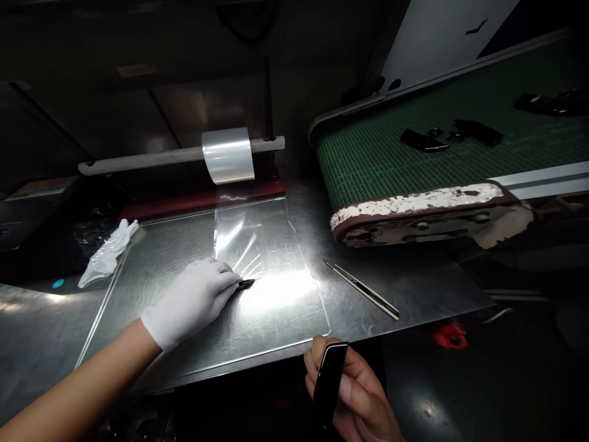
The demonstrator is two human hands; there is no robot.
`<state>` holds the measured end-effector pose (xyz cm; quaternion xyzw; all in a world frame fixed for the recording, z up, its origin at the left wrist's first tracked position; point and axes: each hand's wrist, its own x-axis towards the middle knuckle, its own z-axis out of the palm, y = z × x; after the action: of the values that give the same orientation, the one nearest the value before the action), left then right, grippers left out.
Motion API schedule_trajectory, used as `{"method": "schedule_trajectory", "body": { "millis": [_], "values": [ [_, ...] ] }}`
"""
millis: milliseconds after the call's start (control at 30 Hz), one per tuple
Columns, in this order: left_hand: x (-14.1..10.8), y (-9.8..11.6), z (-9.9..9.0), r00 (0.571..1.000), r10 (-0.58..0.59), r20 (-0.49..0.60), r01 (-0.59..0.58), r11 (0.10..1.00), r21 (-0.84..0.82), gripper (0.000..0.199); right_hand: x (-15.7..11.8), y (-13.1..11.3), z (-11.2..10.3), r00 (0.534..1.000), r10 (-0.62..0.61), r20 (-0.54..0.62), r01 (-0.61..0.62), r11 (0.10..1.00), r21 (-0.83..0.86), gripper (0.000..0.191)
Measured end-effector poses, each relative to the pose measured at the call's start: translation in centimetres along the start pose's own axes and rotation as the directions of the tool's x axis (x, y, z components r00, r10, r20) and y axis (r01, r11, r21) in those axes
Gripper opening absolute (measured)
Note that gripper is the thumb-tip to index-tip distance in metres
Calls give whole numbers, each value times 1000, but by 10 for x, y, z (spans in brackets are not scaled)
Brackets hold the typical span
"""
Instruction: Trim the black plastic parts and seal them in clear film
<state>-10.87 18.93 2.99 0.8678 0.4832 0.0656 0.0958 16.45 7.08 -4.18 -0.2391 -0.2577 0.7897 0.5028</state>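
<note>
Pinching a small dark piece (246, 284) over the clear plate (165, 248), perhaps to steady it, your gloved left hand (191, 301) sits by the film strip (234, 236); near right, your bare right hand (365, 396) grips the glossy black part (330, 377) edgewise, probably sparing its face.

Green belt (356, 169) at right, flaky white paint on its end bracket (414, 204). Slim tool (361, 286) lying slantwise on metal bench (427, 285), below belt end. Crumpled white glove (109, 255) far left, blue dot (57, 283) near it. Red item (451, 335) beyond bench edge.
</note>
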Motion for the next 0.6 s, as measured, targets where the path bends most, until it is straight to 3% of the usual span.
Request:
{"method": "schedule_trajectory", "body": {
  "millis": [133, 267, 333, 433, 500, 533, 600],
  "values": [
    [15, -14, -11, 997, -82, -2, 82, 996, -45, 24, -2, -1, 6, 998, 21, -56, -23, 999, -25, 31],
    [13, -18, -18, 965, -190, -179, 188, 982, -29, 32, -6, 0, 5, 996, 68, -55, -69, 997, -32, 35],
    [6, -14, -16, 959, -176, -223, 179, 984, -4, 33, -8, -4, 2, 995, 86, -59, -91, 992, -91, 37],
    [-3, -5, -3, 989, -69, -131, 74, 997, 27, 29, 1, -25, 2, 999, 36, -38, -47, 934, -355, 37],
    [-4, 1, 5, 996, -41, -77, 43, 999, 30, 30, 18, -48, 10, 999, -40, 28, 49, 777, -628, 33],
    [-4, 3, 8, 997, -43, -67, 45, 999, 30, 30, 30, -61, 18, 994, -75, 84, 112, 616, -780, 29],
    [-3, 8, 10, 996, -59, -65, 61, 998, 29, 28, 63, -83, 39, 971, -104, 214, 228, 159, -961, 21]
  ]
}}
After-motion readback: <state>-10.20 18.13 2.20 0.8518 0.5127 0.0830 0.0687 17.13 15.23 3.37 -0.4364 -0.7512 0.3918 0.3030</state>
